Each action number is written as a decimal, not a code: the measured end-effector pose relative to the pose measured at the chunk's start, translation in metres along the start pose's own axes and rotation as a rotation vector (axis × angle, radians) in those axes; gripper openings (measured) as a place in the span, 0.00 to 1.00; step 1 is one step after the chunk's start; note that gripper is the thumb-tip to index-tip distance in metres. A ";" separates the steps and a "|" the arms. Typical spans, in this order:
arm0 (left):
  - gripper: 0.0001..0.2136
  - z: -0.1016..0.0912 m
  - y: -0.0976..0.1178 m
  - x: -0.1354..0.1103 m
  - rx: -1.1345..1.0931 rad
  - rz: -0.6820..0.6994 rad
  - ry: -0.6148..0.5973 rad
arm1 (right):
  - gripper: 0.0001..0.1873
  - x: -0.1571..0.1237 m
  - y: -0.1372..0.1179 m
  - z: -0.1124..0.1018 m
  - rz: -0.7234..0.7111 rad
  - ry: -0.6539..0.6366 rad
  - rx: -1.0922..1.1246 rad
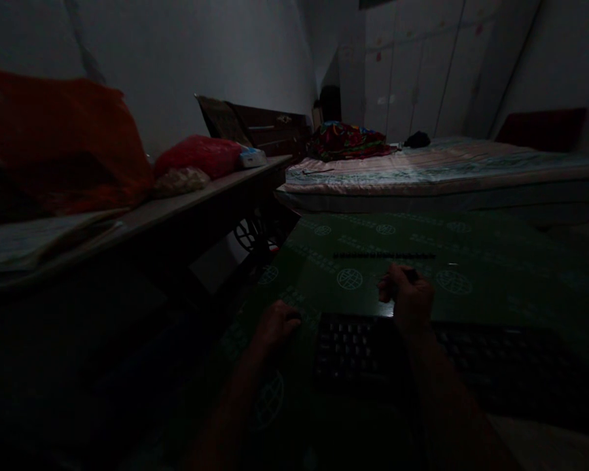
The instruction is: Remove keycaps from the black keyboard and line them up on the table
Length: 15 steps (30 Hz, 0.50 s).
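A black keyboard (495,353) lies on the green board, partly hidden under my right forearm. Above it, my right hand (408,297) is closed, with a small black piece (411,275) showing at its fingers; its kind is too dark to tell. Left of the keyboard, my left hand (276,324) rests on the board with fingers curled in; whether anything is inside does not show. Beyond the hands runs a straight row of small black pieces (384,255), which look like keycaps. A thin shiny sliver (452,264) lies to the right of that row.
The green printed board (314,275) forms the work surface. At left stands a wooden table (216,190) bearing an orange bag (63,144), a red bag (196,156) and a small box (252,157). A bed (446,170) lies beyond. The room is dim.
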<state>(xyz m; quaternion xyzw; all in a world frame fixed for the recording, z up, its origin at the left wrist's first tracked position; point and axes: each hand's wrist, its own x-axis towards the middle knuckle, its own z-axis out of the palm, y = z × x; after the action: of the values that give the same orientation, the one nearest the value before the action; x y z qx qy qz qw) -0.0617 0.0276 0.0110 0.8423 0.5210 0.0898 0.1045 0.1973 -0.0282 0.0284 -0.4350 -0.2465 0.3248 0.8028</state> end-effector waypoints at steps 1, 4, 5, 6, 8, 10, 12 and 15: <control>0.07 0.000 -0.001 0.000 -0.004 -0.001 -0.003 | 0.14 0.000 -0.001 0.000 -0.002 0.002 -0.001; 0.08 0.001 -0.002 0.003 -0.025 0.032 -0.023 | 0.14 0.001 -0.001 0.000 -0.004 0.006 0.002; 0.08 0.001 -0.002 0.005 -0.032 0.051 -0.033 | 0.14 0.002 -0.001 -0.001 -0.003 0.009 0.005; 0.08 0.001 -0.002 0.007 -0.035 0.068 -0.041 | 0.14 0.002 -0.001 -0.001 0.000 0.014 0.008; 0.08 0.000 0.000 0.013 -0.031 0.105 -0.053 | 0.14 0.004 0.000 -0.002 0.011 0.027 0.012; 0.08 0.000 0.001 0.020 -0.020 0.138 -0.054 | 0.15 0.005 0.001 -0.003 0.013 0.036 0.012; 0.08 0.002 0.002 0.031 -0.011 0.176 -0.052 | 0.15 0.006 0.001 -0.004 0.000 0.039 0.011; 0.08 0.007 0.005 0.052 0.000 0.227 -0.043 | 0.15 0.006 0.000 -0.004 -0.007 0.047 0.012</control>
<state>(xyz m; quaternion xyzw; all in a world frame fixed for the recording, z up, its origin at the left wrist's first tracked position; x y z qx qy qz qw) -0.0329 0.0717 0.0082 0.8977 0.4198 0.0831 0.1046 0.2040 -0.0258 0.0268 -0.4367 -0.2270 0.3132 0.8122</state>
